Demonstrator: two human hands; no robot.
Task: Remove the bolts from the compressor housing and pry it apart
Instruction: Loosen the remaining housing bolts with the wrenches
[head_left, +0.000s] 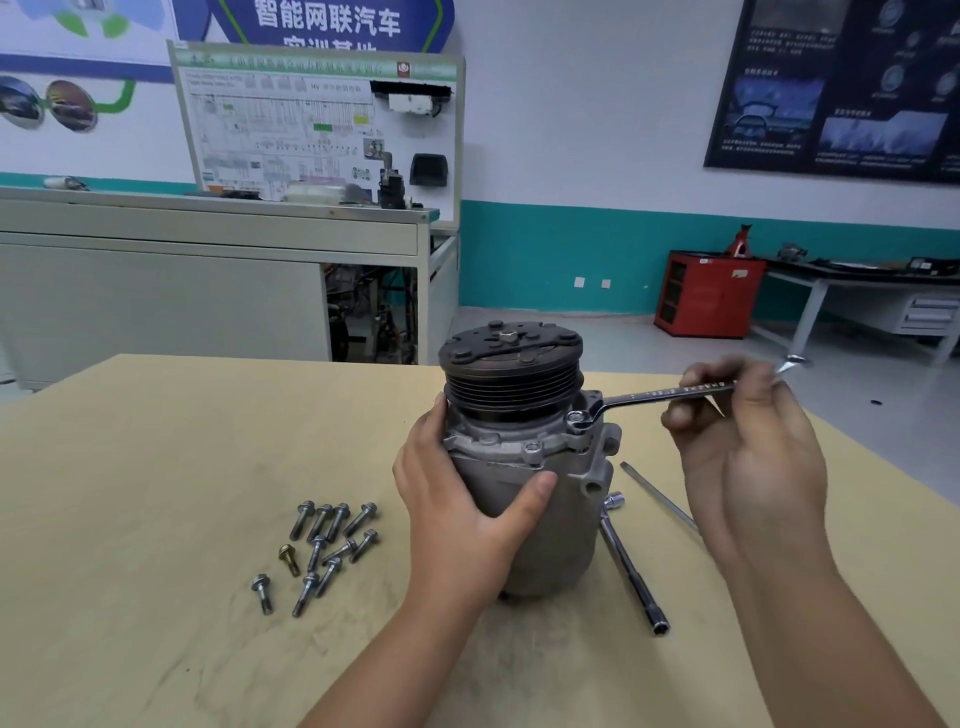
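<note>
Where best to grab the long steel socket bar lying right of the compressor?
Grip the long steel socket bar on its lower shaft, just above the socket end nearest the person, coming from above and its right. Its upper end lies close beside the grey cast compressor housing, which crowds the left side; the lower half lies free on the pale wooden table.

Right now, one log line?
step: unbolting | left hand: grips compressor | right hand: holds wrench, ring on flange bolt | loose bolts: on table
</note>
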